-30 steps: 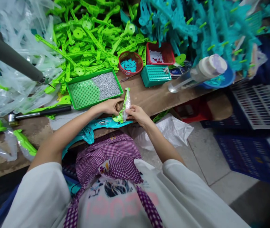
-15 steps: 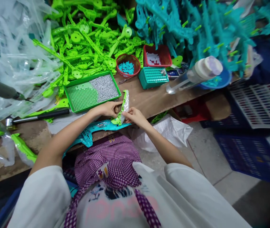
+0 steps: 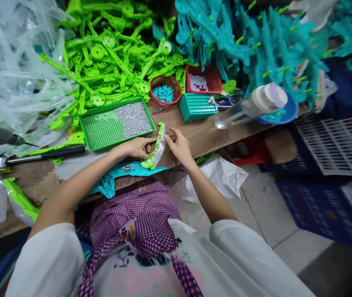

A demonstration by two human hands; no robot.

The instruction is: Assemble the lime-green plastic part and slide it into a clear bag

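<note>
A narrow bright green plastic part (image 3: 152,156) with a clear plastic piece (image 3: 161,147) along its right side stands tilted at the table's front edge. My left hand (image 3: 140,147) is closed on the green part's left side, its fingertips partly hidden. At the upper right edge of the clear piece, my right hand (image 3: 179,145) has its thumb and fingers bent close together, touching that edge. Beneath the green part lies a long turquoise plastic part (image 3: 123,171), reaching over the table's edge.
Behind my hands sits a green tray (image 3: 101,131) of small silvery pieces. A hammer (image 3: 48,155) and a screwdriver-like tool (image 3: 5,136) are at left. Small baskets (image 3: 166,90), a teal box (image 3: 198,106) and a clear bottle (image 3: 250,106) stand behind. Green parts (image 3: 110,53) are heaped farther back.
My right hand has moved up along the clear piece, from its lower part to its upper edge. My left hand stays on the green part. The view has shifted slightly.
</note>
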